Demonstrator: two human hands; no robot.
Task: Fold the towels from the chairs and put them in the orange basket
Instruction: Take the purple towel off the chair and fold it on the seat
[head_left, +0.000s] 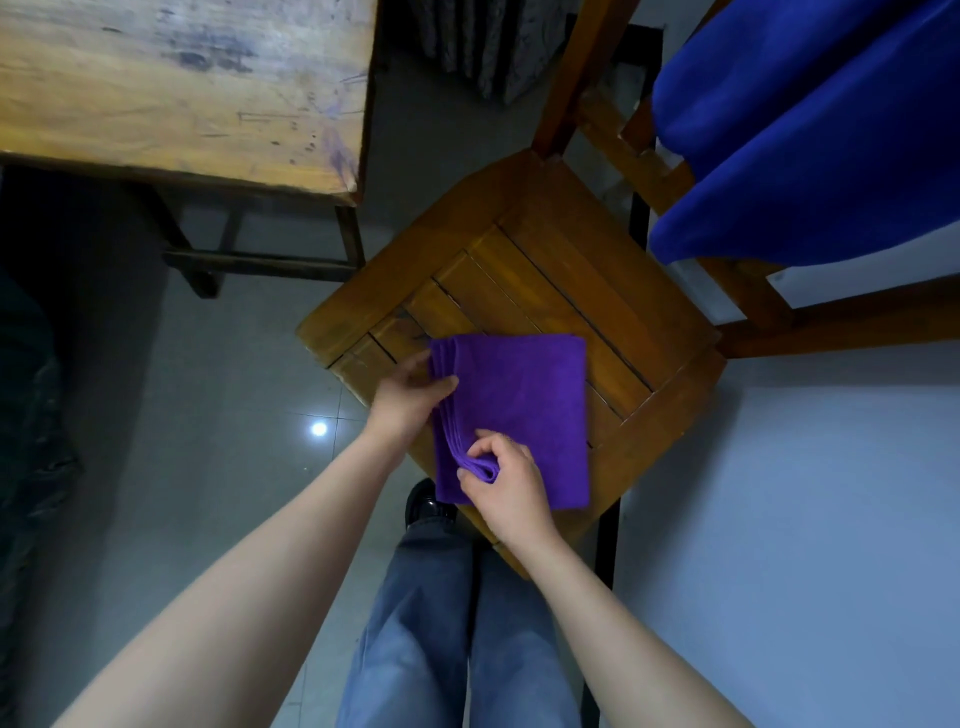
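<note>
My jeans are filling the near edge of the view, with one black shoe showing below the chair seat. My right hand is pinching the stacked layers of the purple towel near its near left corner, fingers curled round the folds. My left hand is gripping the same layered edge farther up, thumb on top. The purple towel is lying folded as a rectangle on the seat's near corner, overhanging its edge. A blue towel is hanging over the backrest. A wooden table is standing far left.
</note>
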